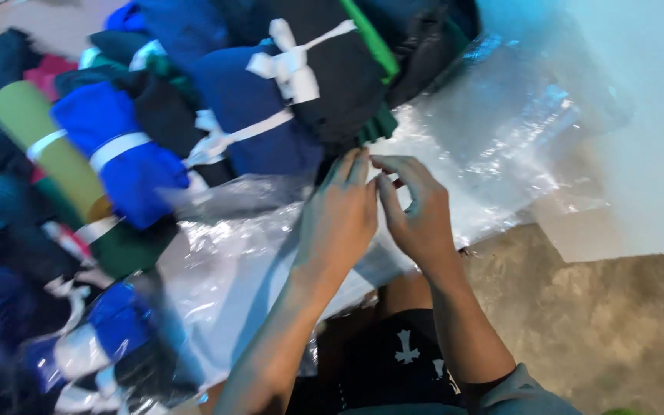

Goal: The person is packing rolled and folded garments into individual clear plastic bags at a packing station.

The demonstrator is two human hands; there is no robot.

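Head view, looking down. Both hands met over a sheet of clear plastic (493,146) spread across the floor (609,307).

Left hand (337,219): back of hand to camera, fingers extended and held together, tips pointing up toward the edge of a dark bundle (340,69). Fingertips lay just beside the bundle's lower edge, where a green fabric (378,123) showed. Whether the hand gripped anything could not be told; the palm side was hidden.

Right hand (416,211): fingers curled, thumb and forefinger pinched close together just beside the left fingertips. A small reddish thing seemed to sit between the fingers, too small and blurred to identify. Whether the pinch held plastic could not be told.

Plastic sheet: crumpled, glossy, running from under the bundles at left to the upper right, where it overlapped a pale board (639,154). Hands lay over its middle.

Bundles: folded cloth tied with white strips (290,65). Dark bundle at top centre, navy bundle (247,107) touching it at left, bright blue bundle (121,150) further left, olive roll (40,134) beside that. More blue bundles at lower left, blurred.

Person's dark shorts (393,361) with a white cross mark showed at bottom centre, between the forearms.
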